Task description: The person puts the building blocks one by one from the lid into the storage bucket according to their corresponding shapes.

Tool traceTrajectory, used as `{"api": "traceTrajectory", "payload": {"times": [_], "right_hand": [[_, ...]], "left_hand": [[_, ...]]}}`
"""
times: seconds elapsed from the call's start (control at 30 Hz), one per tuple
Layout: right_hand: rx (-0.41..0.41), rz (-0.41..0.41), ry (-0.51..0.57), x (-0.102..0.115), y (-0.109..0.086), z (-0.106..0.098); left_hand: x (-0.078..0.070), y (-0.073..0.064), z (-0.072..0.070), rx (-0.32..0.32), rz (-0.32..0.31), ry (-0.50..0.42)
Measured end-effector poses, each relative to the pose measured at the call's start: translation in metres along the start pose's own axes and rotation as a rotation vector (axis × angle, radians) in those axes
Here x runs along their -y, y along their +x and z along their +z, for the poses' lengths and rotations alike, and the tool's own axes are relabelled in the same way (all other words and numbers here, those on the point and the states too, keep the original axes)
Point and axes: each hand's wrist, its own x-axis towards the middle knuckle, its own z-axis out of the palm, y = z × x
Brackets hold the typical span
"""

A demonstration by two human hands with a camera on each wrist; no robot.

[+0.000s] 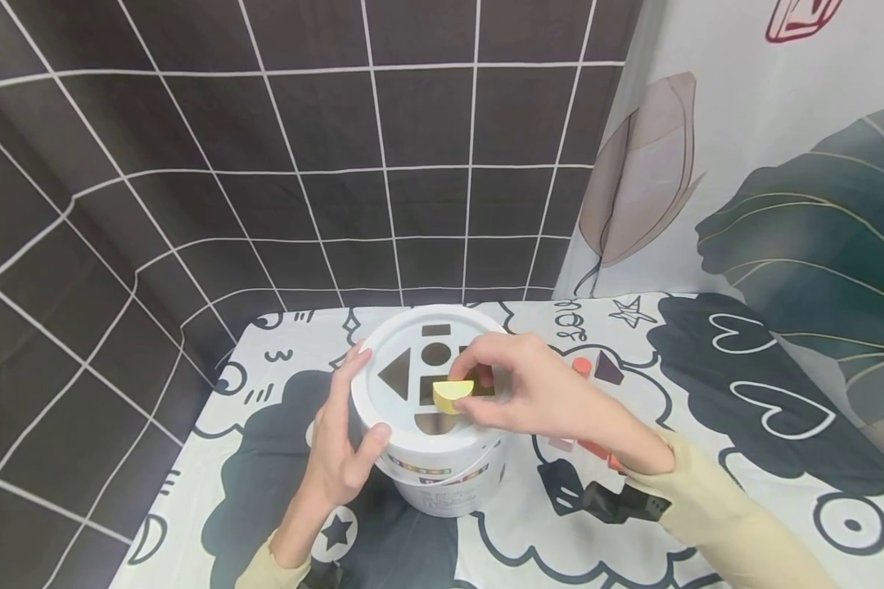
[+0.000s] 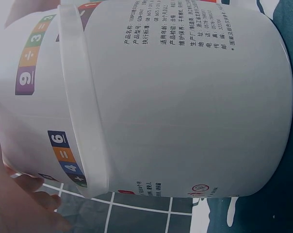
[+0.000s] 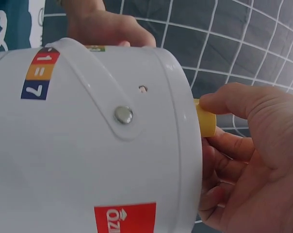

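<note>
A white bucket (image 1: 449, 495) stands upright on the patterned cloth, its white lid (image 1: 392, 419) pierced with several shaped holes. My right hand (image 1: 541, 388) pinches a yellow half-round block (image 1: 452, 397) between thumb and fingers just over the lid, close to the half-round hole (image 1: 435, 424). In the right wrist view, the yellow block (image 3: 207, 120) stands against the lid side; whether it enters a hole is hidden. My left hand (image 1: 339, 454) rests against the bucket's left side, fingers extended along the rim and thumb at its front edge.
On the cloth right of the bucket lie red-orange pieces (image 1: 581, 366), partly hidden by my right forearm. The bucket's white handle (image 3: 95, 90) hangs down at its side. A dark gridded backdrop (image 1: 324, 196) rises behind, and a leaf-print curtain (image 1: 751, 74) at right.
</note>
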Motion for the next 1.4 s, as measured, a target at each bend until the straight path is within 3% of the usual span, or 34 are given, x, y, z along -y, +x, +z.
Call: {"api": "traceTrajectory", "payload": {"times": [0.63,1.0,1.27,1.4], "right_hand": [[0.034,-0.043,-0.037,0.003,0.007,0.018],[0.038,-0.015,-0.055,0.002,0.004,0.019],[-0.075,-0.04,-0.033,-0.011,-0.008,0.0],[-0.128,0.024,-0.085,-0.02,-0.021,-0.021]], "left_hand": [[-0.001,-0.001,0.0,0.017,-0.028,-0.001],[0.0,0.0,0.0,0.015,-0.016,0.006],[0.0,0.0,0.0,0.008,-0.001,-0.013],[0.0,0.001,0.0,0.003,0.011,-0.017]]}}
